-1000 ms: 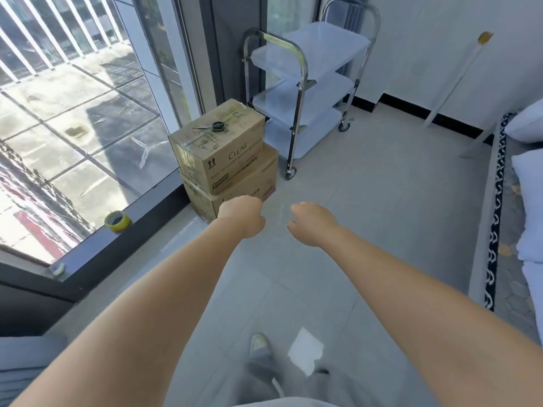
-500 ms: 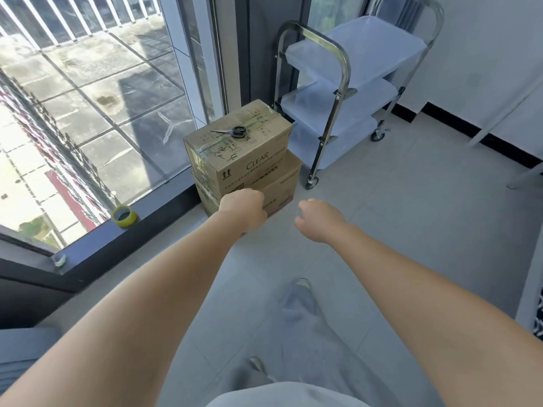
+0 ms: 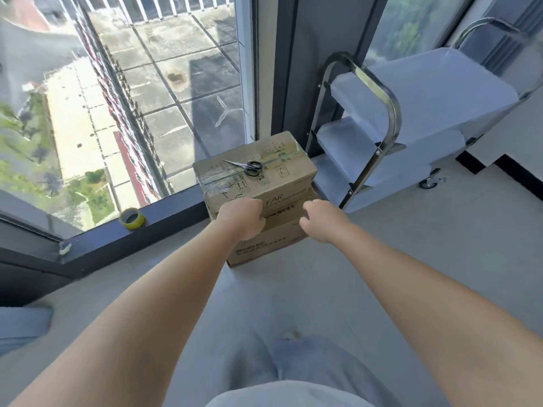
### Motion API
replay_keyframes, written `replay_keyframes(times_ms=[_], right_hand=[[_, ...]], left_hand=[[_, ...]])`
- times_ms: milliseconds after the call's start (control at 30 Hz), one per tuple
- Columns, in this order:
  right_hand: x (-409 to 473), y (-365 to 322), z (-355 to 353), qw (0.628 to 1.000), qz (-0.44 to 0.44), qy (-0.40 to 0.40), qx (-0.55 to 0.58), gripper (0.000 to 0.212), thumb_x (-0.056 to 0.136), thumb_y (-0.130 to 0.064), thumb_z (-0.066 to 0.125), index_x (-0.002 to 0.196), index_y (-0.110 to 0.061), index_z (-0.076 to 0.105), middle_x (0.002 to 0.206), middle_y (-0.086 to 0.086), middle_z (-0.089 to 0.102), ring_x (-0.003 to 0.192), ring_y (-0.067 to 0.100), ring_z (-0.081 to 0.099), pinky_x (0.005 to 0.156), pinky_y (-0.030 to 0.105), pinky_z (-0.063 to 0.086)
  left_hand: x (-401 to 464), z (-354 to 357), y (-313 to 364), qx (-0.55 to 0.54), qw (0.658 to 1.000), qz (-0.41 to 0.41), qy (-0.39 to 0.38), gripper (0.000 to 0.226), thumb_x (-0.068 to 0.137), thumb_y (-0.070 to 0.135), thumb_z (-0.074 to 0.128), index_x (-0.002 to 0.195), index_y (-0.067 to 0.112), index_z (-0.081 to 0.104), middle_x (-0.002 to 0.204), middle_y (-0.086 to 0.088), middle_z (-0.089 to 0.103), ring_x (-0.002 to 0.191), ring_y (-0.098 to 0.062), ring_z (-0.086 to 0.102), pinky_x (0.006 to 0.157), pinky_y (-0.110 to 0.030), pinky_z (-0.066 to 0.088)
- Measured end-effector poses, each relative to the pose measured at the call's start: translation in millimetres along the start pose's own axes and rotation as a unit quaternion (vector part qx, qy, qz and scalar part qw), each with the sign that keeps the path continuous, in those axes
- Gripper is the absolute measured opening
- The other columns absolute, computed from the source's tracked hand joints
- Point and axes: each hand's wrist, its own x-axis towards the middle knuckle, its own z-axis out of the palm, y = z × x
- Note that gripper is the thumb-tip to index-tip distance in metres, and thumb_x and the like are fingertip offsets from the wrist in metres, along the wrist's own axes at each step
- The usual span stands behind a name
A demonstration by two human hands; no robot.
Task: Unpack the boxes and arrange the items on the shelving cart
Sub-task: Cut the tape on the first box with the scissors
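The shelving cart stood by the window with its three white shelves bare, just beside two stacked cardboard boxes on the floor. Over the last second the view had closed in: the boxes, earlier well ahead of the outstretched arms, now lay directly behind both hands. The top box remained taped, with scissors lying on its lid. The left hand and right hand were loosely fisted, fingers curled on nothing, near the boxes' front face; contact could not be told. Judging by this, unpacking had not begun; reaching the scissors seemed next. A yellow tape roll sat on the sill.
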Motion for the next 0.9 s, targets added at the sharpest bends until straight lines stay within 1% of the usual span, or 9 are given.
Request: replay_keyframes(times_ms=[167, 300, 400, 500, 600, 667, 700, 767, 900], right_hand=[[57, 4, -14, 0.999, -0.042, -0.025, -0.018, 0.030, 0.094, -0.021, 0.035, 0.116, -0.007, 0.050, 0.113, 0.011, 0.052, 0.093, 0.026, 0.046, 0.074, 0.035, 0.042], [105, -8, -23, 0.996, -0.079, -0.040, -0.017, 0.034, 0.094, -0.022, 0.036, 0.123, -0.007, 0.049, 0.120, 0.011, 0.052, 0.101, 0.027, 0.050, 0.079, 0.037, 0.046], [146, -21, -28, 0.993, -0.096, -0.061, -0.026, 0.030, 0.095, -0.022, 0.037, 0.118, -0.008, 0.049, 0.119, 0.010, 0.052, 0.098, 0.026, 0.050, 0.075, 0.035, 0.043], [187, -35, -34, 0.991, -0.101, -0.088, -0.029, 0.016, 0.095, -0.020, 0.037, 0.103, -0.009, 0.047, 0.113, 0.010, 0.053, 0.094, 0.025, 0.050, 0.074, 0.034, 0.043], [222, -48, -42, 0.987, -0.110, -0.108, -0.046, 0.015, 0.095, -0.021, 0.039, 0.100, -0.010, 0.046, 0.111, 0.011, 0.053, 0.090, 0.025, 0.047, 0.072, 0.033, 0.040], [242, -54, -47, 0.987, -0.112, -0.106, -0.048, 0.017, 0.096, -0.021, 0.039, 0.103, -0.009, 0.049, 0.110, 0.011, 0.053, 0.088, 0.024, 0.044, 0.071, 0.032, 0.037], [251, -56, -48, 0.987, -0.112, -0.108, -0.047, 0.020, 0.095, -0.021, 0.040, 0.106, -0.007, 0.050, 0.110, 0.011, 0.053, 0.089, 0.024, 0.045, 0.071, 0.032, 0.037], [264, -59, -46, 0.985, -0.112, -0.120, -0.052, 0.024, 0.095, -0.021, 0.039, 0.110, -0.006, 0.050, 0.111, 0.011, 0.053, 0.097, 0.027, 0.049, 0.072, 0.032, 0.037], [285, -60, -35, 0.981, -0.116, -0.141, -0.062, 0.027, 0.094, -0.023, 0.040, 0.114, -0.007, 0.051, 0.116, 0.010, 0.052, 0.108, 0.028, 0.048, 0.081, 0.036, 0.041]], left_hand=[[41, -3, -17, -0.018, 0.999, -0.032, 0.006, 0.018, 0.093, 0.020, 0.039, 0.101, 0.011, 0.053, 0.102, -0.007, 0.054, 0.086, -0.027, 0.054, 0.067, -0.035, 0.047], [77, -2, -41, -0.043, 0.997, -0.058, -0.005, 0.030, 0.094, 0.025, 0.041, 0.120, 0.013, 0.051, 0.118, -0.007, 0.052, 0.102, -0.029, 0.055, 0.075, -0.038, 0.050], [109, -5, -65, -0.048, 0.996, -0.073, -0.009, 0.031, 0.093, 0.024, 0.042, 0.121, 0.014, 0.051, 0.118, -0.005, 0.053, 0.101, -0.027, 0.056, 0.074, -0.037, 0.050], [141, -9, -91, -0.062, 0.994, -0.089, -0.011, 0.032, 0.093, 0.021, 0.041, 0.122, 0.015, 0.051, 0.117, -0.005, 0.055, 0.102, -0.026, 0.056, 0.070, -0.034, 0.047], [168, -10, -111, -0.073, 0.992, -0.097, -0.037, 0.032, 0.093, 0.021, 0.041, 0.122, 0.016, 0.051, 0.116, -0.005, 0.055, 0.103, -0.026, 0.056, 0.073, -0.035, 0.047], [185, -8, -122, -0.084, 0.990, -0.102, -0.046, 0.031, 0.093, 0.022, 0.041, 0.122, 0.016, 0.051, 0.117, -0.006, 0.054, 0.105, -0.027, 0.055, 0.076, -0.036, 0.046], [191, -8, -125, -0.089, 0.989, -0.104, -0.049, 0.031, 0.093, 0.023, 0.042, 0.122, 0.016, 0.050, 0.118, -0.006, 0.054, 0.105, -0.028, 0.054, 0.075, -0.036, 0.046], [201, -5, -128, -0.099, 0.987, -0.105, -0.064, 0.031, 0.093, 0.023, 0.042, 0.123, 0.015, 0.049, 0.118, -0.007, 0.053, 0.106, -0.028, 0.054, 0.076, -0.037, 0.046], [213, 6, -130, -0.132, 0.982, -0.105, -0.084, 0.030, 0.092, 0.022, 0.043, 0.120, 0.012, 0.049, 0.121, -0.007, 0.052, 0.109, -0.029, 0.053, 0.082, -0.040, 0.047]])
